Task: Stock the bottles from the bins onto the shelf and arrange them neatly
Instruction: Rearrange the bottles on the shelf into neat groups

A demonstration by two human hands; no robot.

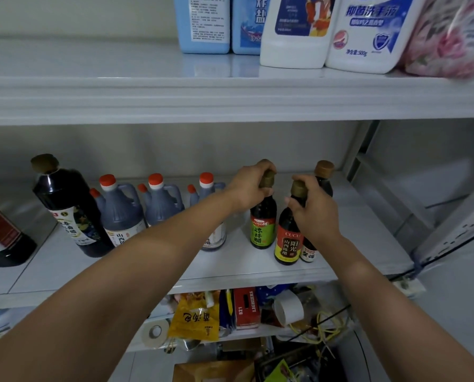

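My left hand grips the neck and gold cap of a dark bottle with a green label, which stands on the white middle shelf. Beside it, my right hand grips the neck of a dark bottle with a red and yellow label. That bottle stands near the shelf's front edge. Just behind it is a third dark bottle with a gold cap, partly hidden by my right hand.
Left on the same shelf stand three grey jugs with red caps, a tall dark bottle and another dark bottle at the edge. Blue and white detergent bottles fill the upper shelf. Packets, tape rolls and wires clutter the lower shelf.
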